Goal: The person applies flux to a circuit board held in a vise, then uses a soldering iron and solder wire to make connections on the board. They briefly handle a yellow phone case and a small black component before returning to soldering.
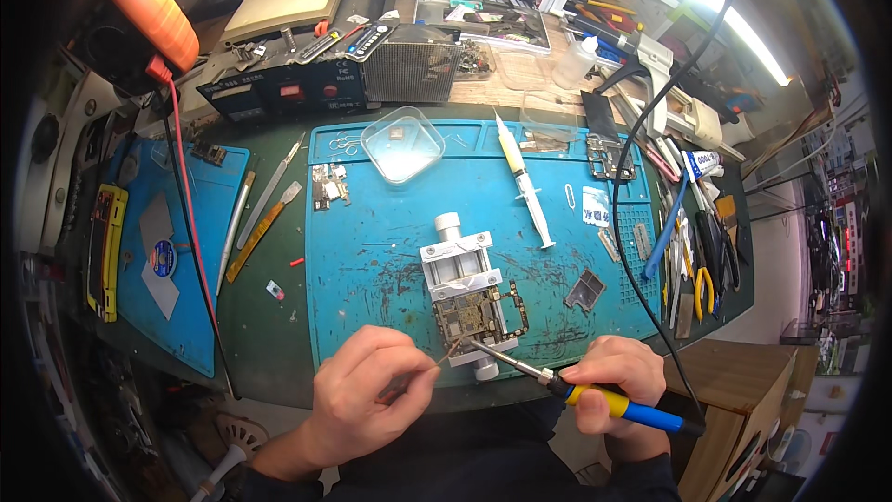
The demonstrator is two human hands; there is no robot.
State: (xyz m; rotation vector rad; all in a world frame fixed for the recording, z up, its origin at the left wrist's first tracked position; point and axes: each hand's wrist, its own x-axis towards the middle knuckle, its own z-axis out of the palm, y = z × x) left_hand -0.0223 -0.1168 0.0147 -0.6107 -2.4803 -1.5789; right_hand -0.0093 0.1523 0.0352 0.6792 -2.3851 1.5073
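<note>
A metal clamp holder [460, 260] grips a circuit board [469, 314] at the near middle of the blue mat. My right hand [617, 381] is closed around the blue and yellow handle of a soldering iron [609, 402]. Its tip meets the board's near edge, by the end of a thin copper-coloured strip of desoldering braid [450, 353]. That strip is pinched between the thumb and forefinger of my left hand [372, 395], just left of the board. The exact contact at the tip is too small to make out.
The iron's black cable [641, 293] runs up the right side. A flux syringe [523, 181] and a clear plastic dish [402, 146] lie farther back. Pliers [703, 295] and other tools crowd the right; tweezers [269, 191] lie left. A dark station box [288, 90] stands behind.
</note>
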